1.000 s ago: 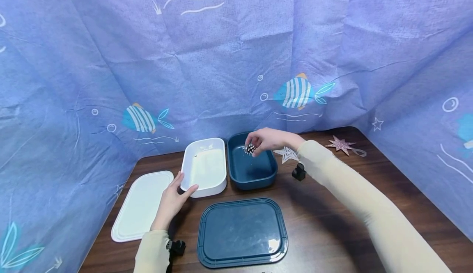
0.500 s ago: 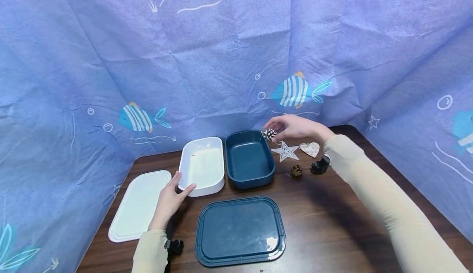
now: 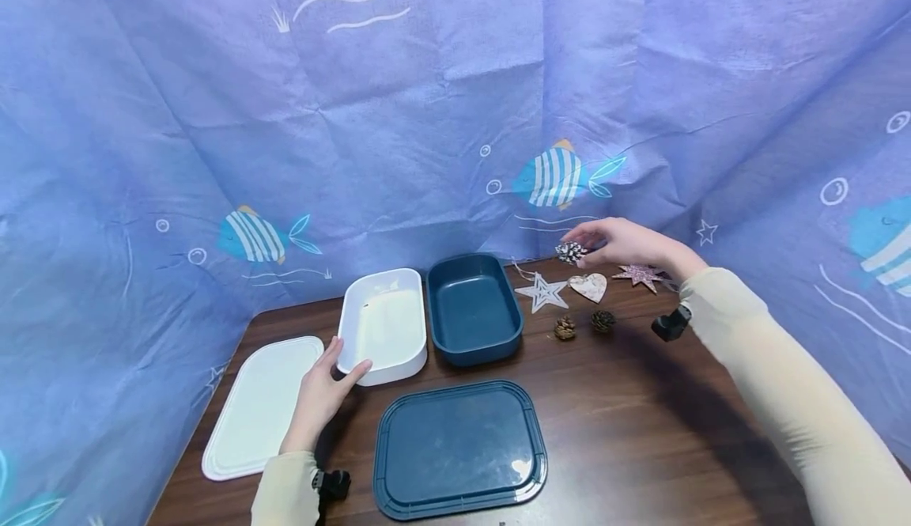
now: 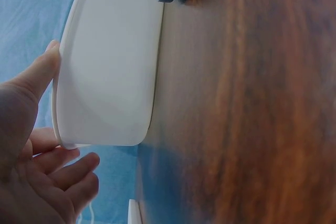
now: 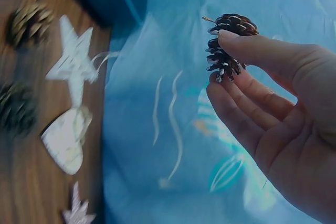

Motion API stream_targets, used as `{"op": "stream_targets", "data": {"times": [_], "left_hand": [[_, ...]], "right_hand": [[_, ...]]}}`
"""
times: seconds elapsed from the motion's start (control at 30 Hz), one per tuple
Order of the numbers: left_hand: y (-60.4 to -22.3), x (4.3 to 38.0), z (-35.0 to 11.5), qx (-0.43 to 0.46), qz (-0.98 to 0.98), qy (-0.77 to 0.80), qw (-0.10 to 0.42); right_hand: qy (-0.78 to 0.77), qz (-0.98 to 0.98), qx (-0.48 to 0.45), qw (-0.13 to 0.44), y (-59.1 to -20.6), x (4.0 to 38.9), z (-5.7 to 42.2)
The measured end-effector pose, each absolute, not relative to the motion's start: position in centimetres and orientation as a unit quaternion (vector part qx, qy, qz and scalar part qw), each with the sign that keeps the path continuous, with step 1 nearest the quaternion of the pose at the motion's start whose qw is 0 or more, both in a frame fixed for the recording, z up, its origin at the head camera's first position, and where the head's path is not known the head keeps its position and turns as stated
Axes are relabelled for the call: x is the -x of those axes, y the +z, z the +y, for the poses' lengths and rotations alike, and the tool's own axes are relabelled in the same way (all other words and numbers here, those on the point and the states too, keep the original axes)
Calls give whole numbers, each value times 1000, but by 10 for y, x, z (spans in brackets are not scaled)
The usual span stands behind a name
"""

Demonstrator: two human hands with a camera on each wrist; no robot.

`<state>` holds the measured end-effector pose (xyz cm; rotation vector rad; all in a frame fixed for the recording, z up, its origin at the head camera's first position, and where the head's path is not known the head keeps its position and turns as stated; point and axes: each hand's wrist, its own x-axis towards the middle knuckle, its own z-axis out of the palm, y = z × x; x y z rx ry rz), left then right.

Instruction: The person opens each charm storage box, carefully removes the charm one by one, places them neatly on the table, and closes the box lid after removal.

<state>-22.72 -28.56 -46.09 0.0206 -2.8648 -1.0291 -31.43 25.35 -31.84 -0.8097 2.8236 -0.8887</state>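
Observation:
My right hand [image 3: 629, 243] pinches a pinecone [image 3: 570, 253] with white-tipped scales between thumb and fingers, held up above the ornaments at the back right. In the right wrist view the same pinecone [image 5: 231, 46] shows a small gold string. My left hand [image 3: 320, 391] grips the near left corner of a white box [image 3: 387, 372], thumb on its front side and fingers at its left. Right of that box stands a dark blue box [image 3: 477, 352]. Both boxes are uncovered, with nothing seen inside.
Below the pinecone lie a white star [image 3: 543, 293], a heart ornament [image 3: 589, 287], a pink glitter star [image 3: 640, 275] and two brown pinecones, one [image 3: 565, 328] left of the other [image 3: 602, 320]. A white lid [image 3: 263, 407] and a blue lid [image 3: 459, 451] lie flat nearby. A cloth curtain [image 3: 427, 154] hangs behind.
My right hand has carried the pinecone from over the dark blue box rightward, to above the ornaments. My left hand stays on the white box. The view has shifted slightly.

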Motion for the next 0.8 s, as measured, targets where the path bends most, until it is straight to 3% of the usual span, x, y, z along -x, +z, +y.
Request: {"op": "stream_targets", "data": {"times": [0.8], "left_hand": [[-462,229,-287,-7,-939,-340,48]], "right_hand": [[-298,933,202,-11,-392,293,338]]}}
